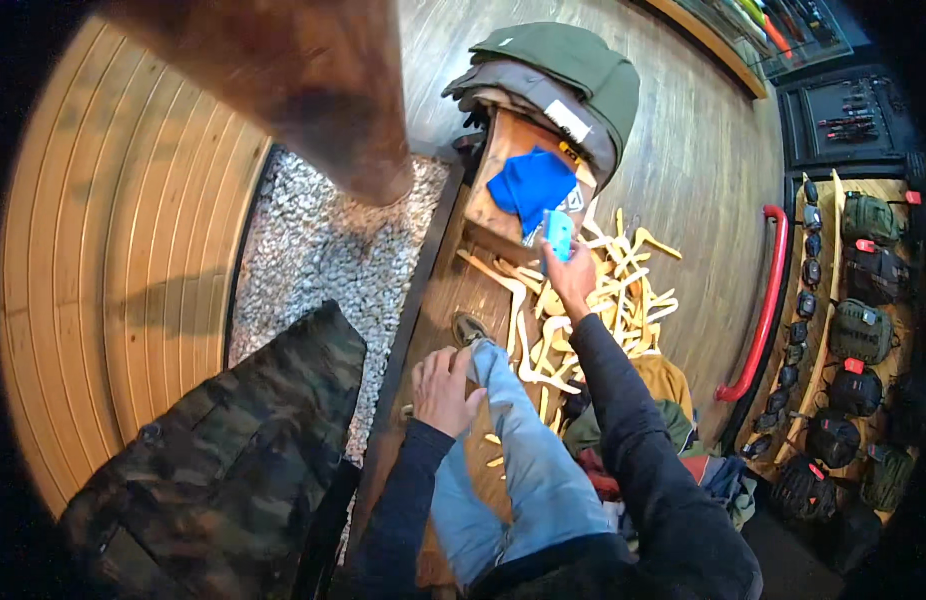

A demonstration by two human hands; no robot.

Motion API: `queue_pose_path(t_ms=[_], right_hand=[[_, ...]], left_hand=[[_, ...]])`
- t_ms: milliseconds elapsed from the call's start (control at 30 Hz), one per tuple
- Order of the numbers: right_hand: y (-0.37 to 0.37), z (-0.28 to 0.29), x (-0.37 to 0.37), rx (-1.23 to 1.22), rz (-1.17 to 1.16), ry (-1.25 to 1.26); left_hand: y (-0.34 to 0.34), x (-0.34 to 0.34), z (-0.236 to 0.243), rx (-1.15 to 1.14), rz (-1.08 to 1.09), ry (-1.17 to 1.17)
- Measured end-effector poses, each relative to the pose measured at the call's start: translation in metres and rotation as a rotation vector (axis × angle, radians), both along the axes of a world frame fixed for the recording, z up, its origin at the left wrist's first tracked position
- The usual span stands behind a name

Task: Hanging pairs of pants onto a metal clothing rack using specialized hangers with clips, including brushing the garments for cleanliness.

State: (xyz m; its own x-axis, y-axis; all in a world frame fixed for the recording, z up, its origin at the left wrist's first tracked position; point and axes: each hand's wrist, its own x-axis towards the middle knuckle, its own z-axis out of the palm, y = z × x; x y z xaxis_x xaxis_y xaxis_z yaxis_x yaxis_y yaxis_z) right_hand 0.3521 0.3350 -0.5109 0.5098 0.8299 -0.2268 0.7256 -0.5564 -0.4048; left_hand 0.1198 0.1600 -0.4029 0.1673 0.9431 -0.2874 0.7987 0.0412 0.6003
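My right hand (576,277) grips a small light-blue plastic object (557,232) beside a wooden box (493,218) with a bright blue cloth (528,183) on top. Folded olive and grey garments (561,58) are stacked at the box's far end. Pale wooden hangers (631,300) lie jumbled on the floor below and right of the box. My left hand (445,392) is beside my left knee, fingers apart, with nothing visible in it. A camouflage garment (213,460) lies at lower left, and mixed clothes (668,410) are piled beside my right arm.
A large wooden post (333,120) rises at upper left above white pebbles (313,240), with a slatted wooden surface (123,300) beyond. A red curved handle (748,380) and a board of bags (858,330) stand at the right, below a glass display case (783,35).
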Motion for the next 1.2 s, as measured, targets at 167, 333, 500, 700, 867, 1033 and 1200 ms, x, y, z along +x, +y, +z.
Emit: queue_pose_path(t_ms=[167, 333, 500, 700, 867, 1033, 1200], right_hand=[[0.036, -0.044, 0.049, 0.043, -0.208, 0.159], [0.04, -0.059, 0.053, 0.07, -0.117, 0.198], [0.006, 0.006, 0.01, 0.183, 0.218, 0.193], [-0.037, 0.166, -0.069, 0.291, 0.788, 0.43], [-0.05, 0.324, -0.143, 0.558, 1.117, 0.65], [-0.09, 0.447, -0.231, 0.685, 1.337, 0.822], [-0.147, 0.509, -0.31, 0.608, 1.592, 1.08]], left_hand=[[0.047, 0.036, 0.011, -0.049, -0.105, 0.072], [0.055, 0.046, 0.015, -0.069, -0.123, 0.111], [0.044, 0.031, 0.065, -0.053, -0.09, 0.188], [0.025, 0.002, 0.172, 0.186, 0.115, 0.202], [-0.018, -0.028, 0.283, 0.44, 0.318, 0.193], [-0.093, -0.065, 0.397, 0.696, 0.534, 0.195], [-0.174, -0.099, 0.449, 0.923, 0.699, 0.391]])
